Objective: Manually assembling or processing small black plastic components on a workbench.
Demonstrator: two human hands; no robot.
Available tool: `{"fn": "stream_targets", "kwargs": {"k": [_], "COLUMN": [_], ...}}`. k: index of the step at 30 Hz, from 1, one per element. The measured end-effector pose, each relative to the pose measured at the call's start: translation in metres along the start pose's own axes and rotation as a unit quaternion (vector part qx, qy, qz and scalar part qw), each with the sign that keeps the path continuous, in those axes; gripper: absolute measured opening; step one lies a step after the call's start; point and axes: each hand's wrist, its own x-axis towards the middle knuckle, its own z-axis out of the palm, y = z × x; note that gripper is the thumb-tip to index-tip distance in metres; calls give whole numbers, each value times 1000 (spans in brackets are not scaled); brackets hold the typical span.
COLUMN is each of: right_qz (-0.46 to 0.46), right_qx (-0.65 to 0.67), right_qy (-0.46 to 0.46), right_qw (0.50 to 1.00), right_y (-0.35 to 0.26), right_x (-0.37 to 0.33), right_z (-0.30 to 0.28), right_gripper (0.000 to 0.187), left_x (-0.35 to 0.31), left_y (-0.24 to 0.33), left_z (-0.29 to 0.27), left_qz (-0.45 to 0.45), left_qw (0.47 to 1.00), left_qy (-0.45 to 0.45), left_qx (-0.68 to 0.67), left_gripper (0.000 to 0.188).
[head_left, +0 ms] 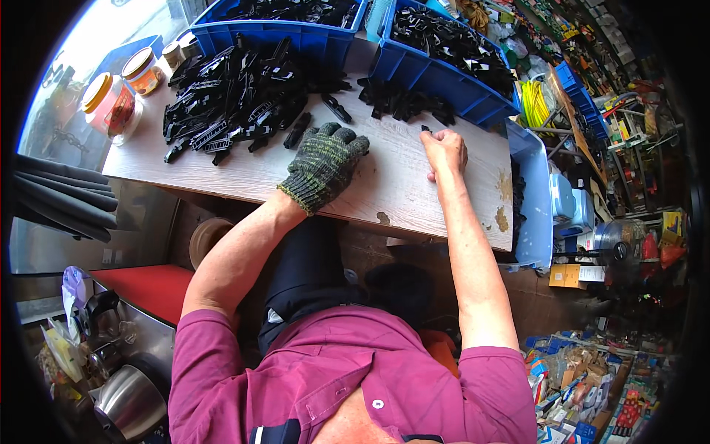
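Presently, the bare right hand [446, 154] is closed at its fingertips on a small black piece [426, 129], of which only a little end shows, above the pale tabletop [421, 196] and just in front of the small pile [403, 102] of black plastic parts. The left hand [325, 163], in a green and black knitted glove, lies palm down with bent fingers near the table edge; whether it grips something under the palm, I cannot tell. Close beside its knuckles rests one loose part [297, 130], and another single part [336, 108] lies a bit farther, between the big heap [229, 103] and the small pile. To do this handling well, I think the right thumb and finger should pinch firmly but without squeezing, because thin plastic like this may snap or jump away. It would be good to keep the piece low over the table, so that a slip is harmless. The glove is better for steadying, since its thick knit probably feels small edges poorly and may catch on them. The single parts should be taken before the heap, where the pieces look tangled, and those from the heap lifted one by one, not pulled sideways.
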Motion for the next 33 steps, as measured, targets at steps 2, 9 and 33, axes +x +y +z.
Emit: {"fn": "stream_targets", "kwargs": {"k": [2, 9, 33], "right_qz": [3, 0, -104], "right_qx": [12, 325, 400], "right_qy": [-1, -235, -274], "right_qw": [1000, 916, 869], "right_y": [3, 13, 16], "right_x": [1, -47, -103], "right_z": [0, -7, 16], "right_gripper": [34, 28, 36], "left_x": [1, -9, -16], "left_y": [3, 33, 42], "left_z": [-3, 2, -4], "left_qz": [-10, -44, -290], "left_qw": [999, 955, 765], "left_qy": [33, 215, 25], "left_qx": [-4, -197, -575], "left_gripper": [36, 40, 36]}}
